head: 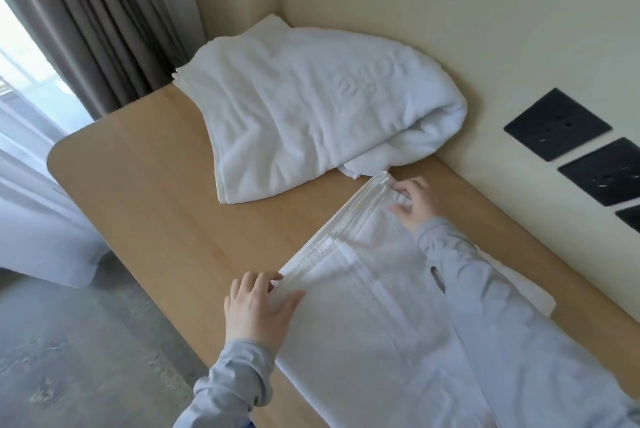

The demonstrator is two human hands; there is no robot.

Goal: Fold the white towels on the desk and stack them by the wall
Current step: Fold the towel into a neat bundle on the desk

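Head view: flat towel [363, 316] lies lower centre on the desk [145, 206], its hem running diagonally toward upper right. Left hand [258, 310] pinches the near hem corner, thumb on top. Right hand [417, 206] curls its fingers onto the far corner. Likely reason: both ends are held to keep the layered edge aligned for the next fold. Cloth is white and smooth, with stacked hem bands showing. Loose towel [304, 109], rumpled, sits upper centre against the wall [450, 29].

Head-high, close, downward over desk [149, 206]
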